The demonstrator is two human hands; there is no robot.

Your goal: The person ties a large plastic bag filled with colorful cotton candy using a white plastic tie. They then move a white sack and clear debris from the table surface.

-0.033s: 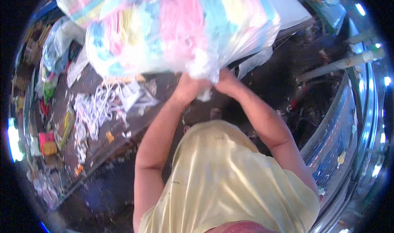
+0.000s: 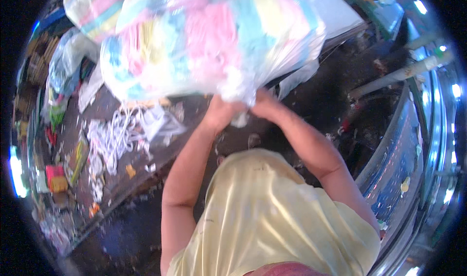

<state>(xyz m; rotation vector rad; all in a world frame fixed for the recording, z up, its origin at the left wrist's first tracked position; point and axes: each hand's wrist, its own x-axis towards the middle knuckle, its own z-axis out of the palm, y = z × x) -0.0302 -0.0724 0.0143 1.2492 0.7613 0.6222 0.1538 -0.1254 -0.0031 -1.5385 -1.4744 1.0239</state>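
Observation:
A big clear plastic bag (image 2: 209,42) packed with folded pink, yellow, blue and white cloth-like pieces lies across the far side. Its gathered, crumpled plastic end (image 2: 237,88) faces me. My left hand (image 2: 224,111) is closed on the near side of this bunched plastic. Close beside it, my right hand (image 2: 266,104) is closed on the same bunch from the right. The fingertips of both hands are partly hidden by the plastic and blurred. A second bag with similar pastel contents (image 2: 95,8) leans behind at the far left.
White cords and cloth strips (image 2: 114,135) lie tangled on the dark, littered surface to the left. Beyond them are a bluish clear bag (image 2: 68,66) and a red-and-yellow block (image 2: 57,178). A pale pole (image 2: 399,76) and a blue speckled panel (image 2: 389,174) stand on the right.
The whole view has shifted slightly, so the bag and my hands sit a little lower in the picture. Both hands keep their hold on the gathered plastic.

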